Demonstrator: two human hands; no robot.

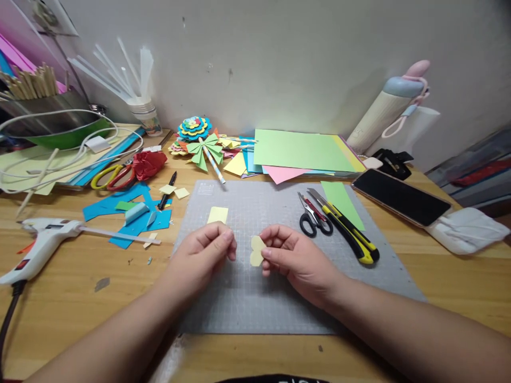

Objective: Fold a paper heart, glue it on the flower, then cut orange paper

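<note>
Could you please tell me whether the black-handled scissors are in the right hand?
No, the black-handled scissors lie on the grey mat, while the right hand pinches a yellow paper piece.

There are two hands, one cutting mat, one glue gun, one phone.

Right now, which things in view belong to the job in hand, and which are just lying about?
Job, as far as I can judge:
- notched yellow paper, in the right hand
- cutting mat
- probably black-handled scissors and utility knife

Apparently lying about:
- phone, right of the mat
- bottle, back right
</note>
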